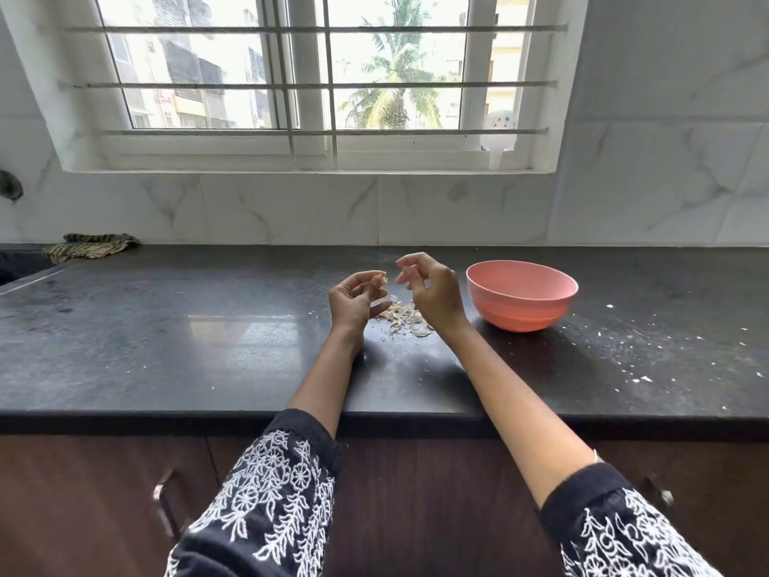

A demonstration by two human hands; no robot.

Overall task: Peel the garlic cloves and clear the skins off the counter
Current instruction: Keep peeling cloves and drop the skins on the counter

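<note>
The left hand (351,299) is pinching a garlic clove (380,280) at its fingers above the dark bench (208,326), while the right hand (430,287) is hovering just beside it with its fingers loosely curled and, as far as I can tell, holding nothing. A heap of skins (405,318) is lying on the bench beneath and between the hands, near the pink bowl (522,295). The papery skins are looking light enough to scatter if a wrist or sleeve is brushing through them, and the small clove is risking a slip from such a light pinch onto the bench.
</note>
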